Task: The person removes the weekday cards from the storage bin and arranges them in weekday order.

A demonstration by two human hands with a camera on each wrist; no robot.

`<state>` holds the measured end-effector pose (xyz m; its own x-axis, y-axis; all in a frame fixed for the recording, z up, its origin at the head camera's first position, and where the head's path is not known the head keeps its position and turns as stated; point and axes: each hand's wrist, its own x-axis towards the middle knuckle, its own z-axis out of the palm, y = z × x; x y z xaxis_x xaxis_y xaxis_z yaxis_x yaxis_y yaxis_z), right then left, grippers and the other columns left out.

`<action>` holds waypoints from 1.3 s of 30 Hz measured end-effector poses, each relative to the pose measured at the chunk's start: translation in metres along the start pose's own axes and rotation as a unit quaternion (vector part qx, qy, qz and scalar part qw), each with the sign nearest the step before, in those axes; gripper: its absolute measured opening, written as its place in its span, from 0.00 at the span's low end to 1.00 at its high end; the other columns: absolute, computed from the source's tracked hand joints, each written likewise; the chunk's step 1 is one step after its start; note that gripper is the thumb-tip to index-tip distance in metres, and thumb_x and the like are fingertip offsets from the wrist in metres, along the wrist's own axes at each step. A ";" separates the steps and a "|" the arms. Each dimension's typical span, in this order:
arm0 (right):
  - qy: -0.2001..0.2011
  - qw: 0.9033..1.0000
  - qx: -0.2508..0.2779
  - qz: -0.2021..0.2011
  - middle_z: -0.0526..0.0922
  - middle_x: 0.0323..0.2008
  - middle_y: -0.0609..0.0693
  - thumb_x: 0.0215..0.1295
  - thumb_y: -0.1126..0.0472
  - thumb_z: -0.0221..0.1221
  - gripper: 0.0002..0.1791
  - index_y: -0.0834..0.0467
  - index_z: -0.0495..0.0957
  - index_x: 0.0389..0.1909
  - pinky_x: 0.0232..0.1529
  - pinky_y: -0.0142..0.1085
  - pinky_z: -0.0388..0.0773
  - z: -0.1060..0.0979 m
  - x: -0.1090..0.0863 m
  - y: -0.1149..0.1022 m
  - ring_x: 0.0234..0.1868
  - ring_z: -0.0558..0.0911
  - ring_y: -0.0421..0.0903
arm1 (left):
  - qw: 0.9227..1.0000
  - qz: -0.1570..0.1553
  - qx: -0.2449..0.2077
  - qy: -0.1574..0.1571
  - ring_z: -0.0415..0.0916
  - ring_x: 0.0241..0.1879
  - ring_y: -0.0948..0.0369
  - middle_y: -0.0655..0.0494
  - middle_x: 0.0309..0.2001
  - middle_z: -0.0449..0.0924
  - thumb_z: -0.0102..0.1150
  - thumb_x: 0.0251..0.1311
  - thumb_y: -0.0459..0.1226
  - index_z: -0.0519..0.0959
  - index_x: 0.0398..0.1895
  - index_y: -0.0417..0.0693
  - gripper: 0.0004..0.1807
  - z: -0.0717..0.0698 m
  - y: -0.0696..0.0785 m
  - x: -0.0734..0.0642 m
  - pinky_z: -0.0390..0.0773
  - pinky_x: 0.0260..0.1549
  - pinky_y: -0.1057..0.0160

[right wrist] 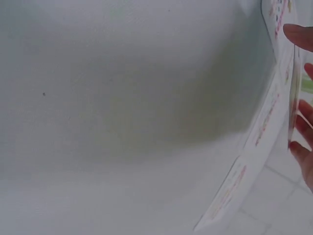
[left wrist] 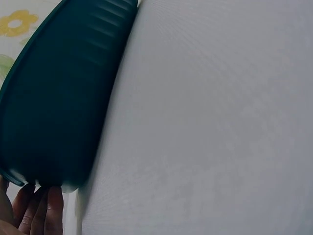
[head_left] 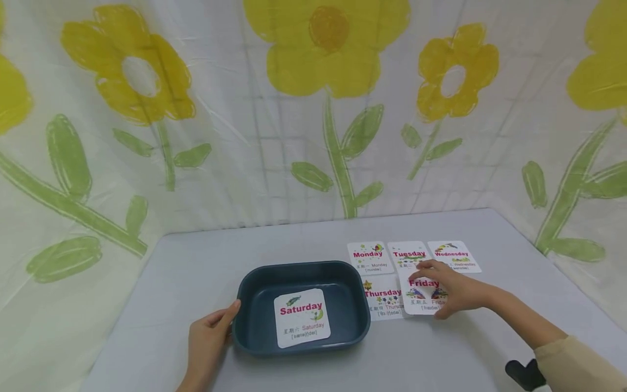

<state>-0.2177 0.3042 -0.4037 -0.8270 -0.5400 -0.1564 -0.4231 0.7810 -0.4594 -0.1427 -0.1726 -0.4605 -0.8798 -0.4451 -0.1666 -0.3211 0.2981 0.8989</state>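
A dark green rectangular plastic basin (head_left: 259, 272) sits on the table. My left hand (head_left: 209, 335) grips its left end, thumb at the rim and fingers under the outer wall; in the left wrist view the fingers (left wrist: 53, 210) press against that wall. A white Saturday card (head_left: 302, 318) lies face up inside the basin. My right hand (head_left: 458, 288) holds the Friday card (head_left: 421, 299) by its edges, fingers at the top and thumb at the lower right. In the right wrist view this card (right wrist: 295, 88) shows nearly edge-on, lifted off the row below.
Monday (head_left: 370, 258), Tuesday (head_left: 405, 252) and Wednesday (head_left: 455, 256) cards lie in a row at the back right. A Thursday card (head_left: 384, 305) lies in front of Monday, right beside the basin. Behind the white table (head_left: 206, 256) hangs a flower-print curtain (head_left: 220, 163).
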 end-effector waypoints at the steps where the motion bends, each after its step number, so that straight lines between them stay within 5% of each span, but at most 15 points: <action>1: 0.001 1.000 -0.001 -0.003 0.58 0.64 0.63 0.35 0.54 0.74 0.40 0.44 0.69 0.55 0.50 0.57 0.68 0.000 0.000 0.003 0.62 0.58 0.66 | 1.000 0.000 0.000 0.000 0.77 0.25 0.65 0.49 0.34 0.84 0.58 0.43 0.67 0.82 0.40 0.36 0.42 0.000 0.000 0.000 0.74 0.20 0.71; 23: -0.028 0.999 -0.017 -0.032 0.61 0.63 0.62 0.36 0.54 0.74 0.40 0.46 0.70 0.56 0.51 0.60 0.65 0.011 0.004 0.029 0.61 0.59 0.66 | 1.000 -0.012 0.008 -0.002 0.76 0.25 0.64 0.46 0.37 0.84 0.58 0.44 0.67 0.81 0.41 0.36 0.41 0.001 0.001 0.001 0.73 0.20 0.72; 39: -0.035 0.999 -0.027 -0.021 0.64 0.61 0.60 0.33 0.57 0.75 0.39 0.45 0.73 0.53 0.51 0.59 0.66 0.007 0.006 0.023 0.61 0.62 0.65 | 1.000 -0.008 0.005 -0.004 0.76 0.24 0.64 0.46 0.36 0.84 0.58 0.45 0.66 0.81 0.41 0.36 0.40 0.000 0.001 0.000 0.74 0.20 0.71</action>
<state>-0.2302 0.3164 -0.4210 -0.7808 -0.5923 -0.1990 -0.4782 0.7714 -0.4197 -0.1434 -0.1727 -0.4593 -0.8772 -0.4430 -0.1853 -0.3392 0.2985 0.8921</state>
